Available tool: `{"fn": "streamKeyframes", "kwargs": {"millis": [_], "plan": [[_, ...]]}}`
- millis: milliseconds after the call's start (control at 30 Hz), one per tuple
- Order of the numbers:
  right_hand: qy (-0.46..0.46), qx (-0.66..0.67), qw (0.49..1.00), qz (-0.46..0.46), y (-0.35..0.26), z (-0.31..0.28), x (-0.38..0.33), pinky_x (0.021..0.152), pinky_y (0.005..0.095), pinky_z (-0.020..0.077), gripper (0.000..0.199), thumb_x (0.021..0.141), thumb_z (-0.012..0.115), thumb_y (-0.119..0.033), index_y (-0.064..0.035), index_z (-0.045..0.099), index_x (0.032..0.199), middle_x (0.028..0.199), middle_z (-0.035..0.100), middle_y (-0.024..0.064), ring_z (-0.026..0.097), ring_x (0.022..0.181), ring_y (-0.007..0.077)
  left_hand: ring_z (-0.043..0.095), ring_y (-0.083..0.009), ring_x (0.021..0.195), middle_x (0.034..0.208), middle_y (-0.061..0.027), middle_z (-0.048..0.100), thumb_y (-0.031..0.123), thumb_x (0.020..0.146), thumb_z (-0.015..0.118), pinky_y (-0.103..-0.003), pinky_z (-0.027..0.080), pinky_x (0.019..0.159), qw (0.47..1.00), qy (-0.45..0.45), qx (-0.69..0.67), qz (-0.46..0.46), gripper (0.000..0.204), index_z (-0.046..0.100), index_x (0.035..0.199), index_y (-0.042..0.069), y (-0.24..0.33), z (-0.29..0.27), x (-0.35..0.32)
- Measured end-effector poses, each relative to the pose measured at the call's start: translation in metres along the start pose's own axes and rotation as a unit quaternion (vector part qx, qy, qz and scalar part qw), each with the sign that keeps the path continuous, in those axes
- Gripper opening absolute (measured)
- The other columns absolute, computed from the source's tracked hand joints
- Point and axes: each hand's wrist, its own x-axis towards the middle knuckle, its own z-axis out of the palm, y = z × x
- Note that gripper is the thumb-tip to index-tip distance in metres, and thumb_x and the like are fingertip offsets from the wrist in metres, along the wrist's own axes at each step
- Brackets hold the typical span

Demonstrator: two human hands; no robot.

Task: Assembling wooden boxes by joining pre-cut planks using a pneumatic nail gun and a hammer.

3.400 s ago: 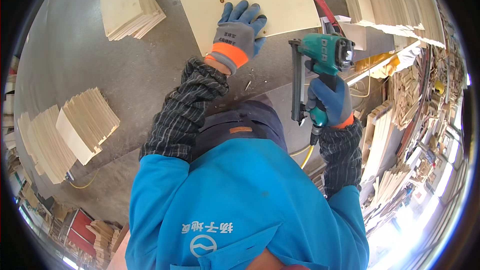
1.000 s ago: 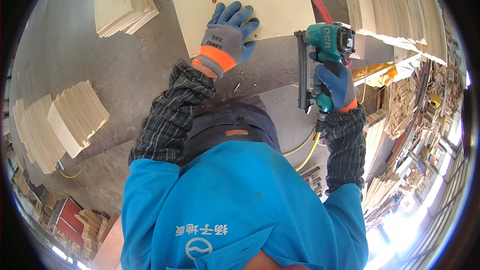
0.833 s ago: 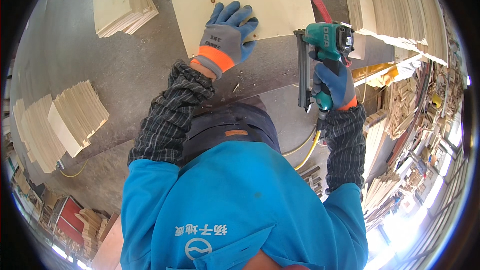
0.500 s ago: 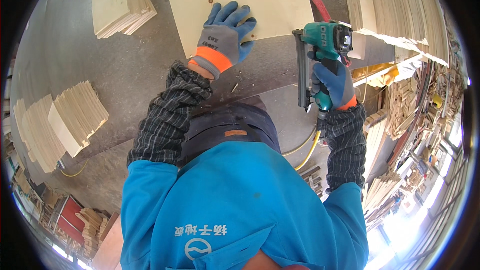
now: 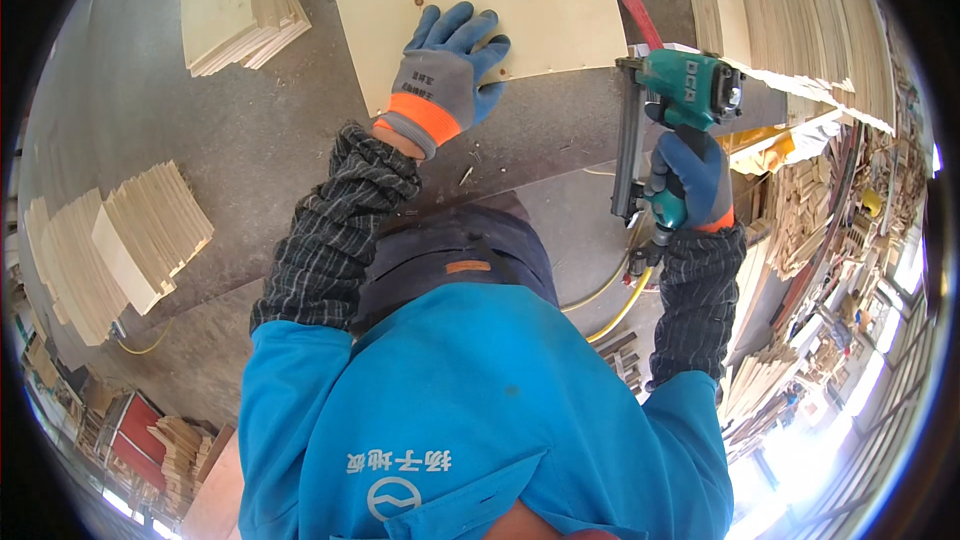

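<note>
My left hand (image 5: 447, 70), in a blue and grey work glove with an orange cuff, lies flat with spread fingers on a pale wooden board (image 5: 540, 0). The board rests on a dark grey table (image 5: 270, 130). Wrapped round the grip of a teal and black air nail gun (image 5: 682, 90) is my right hand (image 5: 700, 180), gloved the same way. The gun is raised beyond the board's right corner, its long black magazine pointing toward me. A yellow air hose (image 5: 628, 308) hangs below its grip.
One stack of thin boards (image 5: 235, 5) stands at the far left, another (image 5: 150, 230) at the near left. Long stacked boards (image 5: 790, 20) line the far right, with a red-handled tool (image 5: 641, 20) beside them. Wood piles (image 5: 800, 210) fill the right side.
My right hand has moved a little to the right with the nail gun, away from the board. My left hand stays in place on the board.
</note>
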Motion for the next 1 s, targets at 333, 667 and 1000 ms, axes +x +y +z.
{"fn": "streamKeyframes", "kwargs": {"millis": [333,667,1000], "plan": [[-0.031,0.011,0.999,-0.005,0.006,-0.014,0.014,0.056,0.0277,0.0504,0.036,0.097,0.068,-0.013,0.0022,0.063,0.129,0.081,0.061,0.0033,0.059,0.062,0.0118,0.051,-0.0339,0.146,0.149,-0.0058,0.063,0.03,0.081,0.086,-0.058,0.036,0.126,1.0,0.001,-0.014,-0.001,0.046,0.079,0.125,0.019,0.005,-0.003,0.002],[-0.045,-0.003,0.999,0.02,0.008,-0.014,0.019,0.056,0.0269,0.0508,0.037,0.097,0.069,-0.014,0.0018,0.063,0.131,0.081,0.06,0.0014,0.058,0.063,0.0097,0.051,-0.0331,0.146,0.151,-0.005,0.062,0.031,0.082,0.087,-0.058,0.036,0.126,1.0,-0.002,0.0,-0.016,0.047,0.079,0.127,0.021,0.004,-0.001,0.001],[-0.023,-0.024,0.999,-0.014,0.002,-0.009,0.01,0.056,0.0287,0.0494,0.036,0.098,0.065,-0.023,0.0025,0.067,0.123,0.075,0.056,0.0021,0.057,0.06,0.0122,0.052,-0.0337,0.145,0.151,-0.0052,0.062,0.031,0.083,0.086,-0.058,0.037,0.125,1.0,0.003,-0.002,0.007,0.046,0.078,0.126,0.021,0.002,-0.001,0.001]]}}
